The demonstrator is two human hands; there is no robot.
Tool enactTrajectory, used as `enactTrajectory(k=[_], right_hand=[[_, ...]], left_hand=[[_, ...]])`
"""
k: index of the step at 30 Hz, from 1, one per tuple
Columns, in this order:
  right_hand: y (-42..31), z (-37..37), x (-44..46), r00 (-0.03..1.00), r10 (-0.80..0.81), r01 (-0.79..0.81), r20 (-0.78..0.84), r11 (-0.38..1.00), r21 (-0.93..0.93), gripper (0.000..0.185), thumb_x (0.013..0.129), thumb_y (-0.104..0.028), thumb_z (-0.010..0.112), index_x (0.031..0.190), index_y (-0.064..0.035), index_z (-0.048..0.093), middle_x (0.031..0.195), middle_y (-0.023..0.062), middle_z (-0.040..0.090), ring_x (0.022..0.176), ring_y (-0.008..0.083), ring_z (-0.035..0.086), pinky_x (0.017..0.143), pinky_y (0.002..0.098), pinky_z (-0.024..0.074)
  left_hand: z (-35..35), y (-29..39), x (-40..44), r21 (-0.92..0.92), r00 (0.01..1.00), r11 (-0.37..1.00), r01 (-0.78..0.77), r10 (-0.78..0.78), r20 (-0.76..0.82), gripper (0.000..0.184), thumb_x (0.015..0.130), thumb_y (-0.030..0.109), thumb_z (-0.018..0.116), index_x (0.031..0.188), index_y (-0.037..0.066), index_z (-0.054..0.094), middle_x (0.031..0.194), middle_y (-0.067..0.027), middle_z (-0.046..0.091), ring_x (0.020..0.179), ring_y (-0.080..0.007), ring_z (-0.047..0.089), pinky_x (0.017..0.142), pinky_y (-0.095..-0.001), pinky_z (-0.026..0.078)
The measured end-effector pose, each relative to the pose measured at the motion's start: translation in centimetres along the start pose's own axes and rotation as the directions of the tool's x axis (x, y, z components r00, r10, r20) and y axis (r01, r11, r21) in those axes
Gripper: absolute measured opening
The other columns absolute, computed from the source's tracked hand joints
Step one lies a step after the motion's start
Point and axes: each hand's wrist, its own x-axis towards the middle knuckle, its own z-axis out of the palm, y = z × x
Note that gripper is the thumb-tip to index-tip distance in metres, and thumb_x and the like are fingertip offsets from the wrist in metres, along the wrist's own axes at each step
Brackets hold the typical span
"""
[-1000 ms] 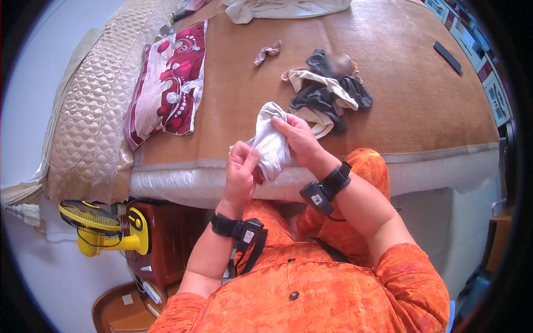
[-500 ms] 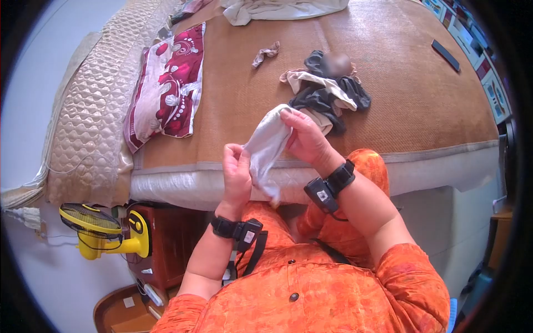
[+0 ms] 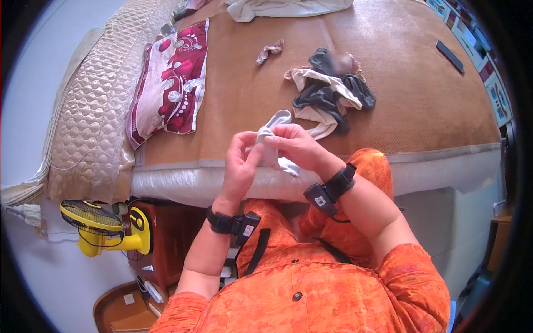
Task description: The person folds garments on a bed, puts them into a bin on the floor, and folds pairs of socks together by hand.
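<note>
A pale grey sock (image 3: 271, 159) is bunched between my hands above the bed's front edge, one end looping up and another hanging below. My left hand (image 3: 240, 166) is closed on its left side, thumb and fingers at the fabric. Thumb and forefinger of my right hand (image 3: 300, 147) pinch the folded part from the right. Just beyond, a loose pile of dark grey and beige socks (image 3: 332, 91) lies on the brown mat. One small crumpled pinkish-beige sock (image 3: 270, 51) rests apart from the pile, farther back.
The brown mat (image 3: 239, 89) covers the bed. A maroon patterned pillow (image 3: 172, 83) lies left, a white cloth (image 3: 288, 8) at the back, and a dark phone-like object (image 3: 449, 56) at right. On the lower left stand a yellow fan (image 3: 105, 230) and a wooden cabinet (image 3: 175, 238).
The sock, stretched out between my hands before, is now folded and bunched. My hands have come closer together, the right one moving lower and to the left.
</note>
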Motion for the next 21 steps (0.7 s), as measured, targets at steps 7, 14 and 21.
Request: enactTrajectory(k=[7,14,21], right_hand=[[-0.4,-0.5,-0.1,1.000,-0.014,0.012,-0.003,0.939,-0.344,0.020,0.084,-0.025,0.055,0.082,-0.0049,0.056,0.070,-0.0031,0.055,0.060,0.0037,0.049,0.052,0.0193,0.0407],[-0.4,-0.1,-0.7,0.985,-0.009,-0.009,0.173,0.994,0.106,0.016,0.086,-0.022,0.053,0.084,-0.0066,0.053,0.075,-0.0034,0.052,0.068,0.0045,0.049,0.061,0.0199,0.0404],[-0.8,0.6,-0.9,0.995,0.039,-0.051,0.086,0.988,0.145,0.020,0.088,-0.027,0.048,0.084,-0.0079,0.052,0.076,-0.0041,0.051,0.069,0.0046,0.048,0.062,0.0210,0.0400]], left_hand=[[-2.3,-1.9,0.5,-0.356,0.957,0.892,0.279,-0.225,0.185,0.013,0.082,0.009,0.058,0.087,0.008,0.046,0.086,-0.0034,0.057,0.080,-0.0083,0.054,0.068,-0.0221,0.044],[-1.3,-0.6,-0.3,-0.512,0.963,0.816,0.268,-0.208,0.172,0.010,0.083,0.004,0.054,0.083,0.010,0.045,0.083,-0.0016,0.056,0.077,-0.0100,0.055,0.067,-0.0228,0.045],[-1.6,-1.5,-0.1,-0.491,0.974,0.844,0.215,-0.149,0.169,0.010,0.084,0.007,0.053,0.080,0.009,0.043,0.083,-0.0004,0.052,0.078,-0.0089,0.049,0.070,-0.0225,0.041]])
